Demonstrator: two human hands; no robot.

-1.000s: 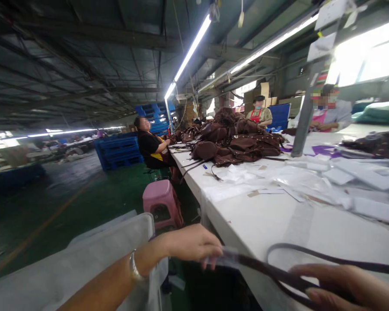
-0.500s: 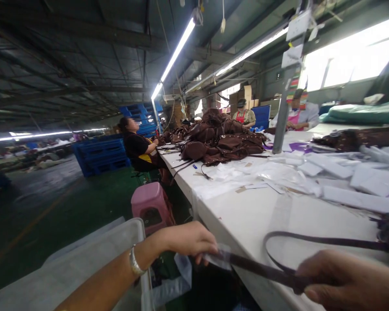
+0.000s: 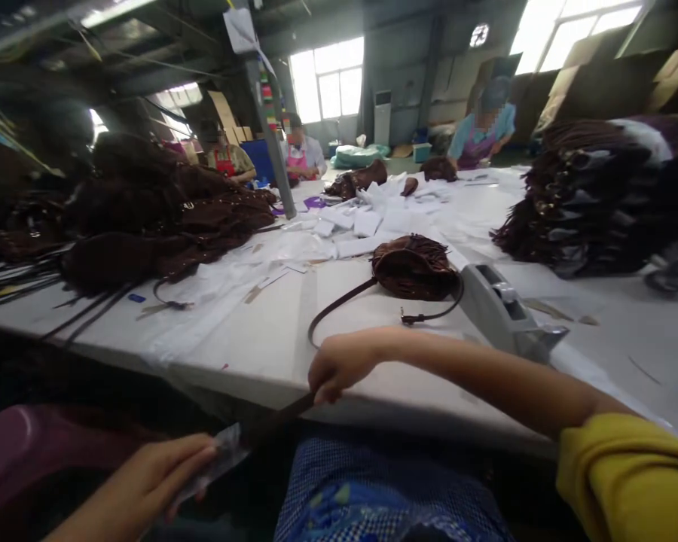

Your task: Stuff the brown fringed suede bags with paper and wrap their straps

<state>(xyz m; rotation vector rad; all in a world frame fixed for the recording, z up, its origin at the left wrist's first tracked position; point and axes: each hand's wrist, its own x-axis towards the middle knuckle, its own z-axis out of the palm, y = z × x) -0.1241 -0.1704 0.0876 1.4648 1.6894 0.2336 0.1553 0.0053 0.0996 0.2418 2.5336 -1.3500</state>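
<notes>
At the table's front edge my right hand is closed around a dark brown strap. Lower left, my left hand is closed on a clear plastic wrap at the strap's far end. Between the hands the strap stretches slanting across the dark gap below the edge. Beyond my right hand a brown strap curves back over the tabletop to a small fringed brown bag. Another strap piece with a metal buckle lies before the bag.
A grey tape dispenser stands right of the bag. Stacked brown fringed bags rise at the right, a brown bag heap at the left. White paper packets cover the middle. A metal post stands behind. Several co-workers sit or stand across the table.
My view has swung right, bringing the fringed bag and tape dispenser into sight. Both hands still hold the strap, my left on its plastic-wrapped end.
</notes>
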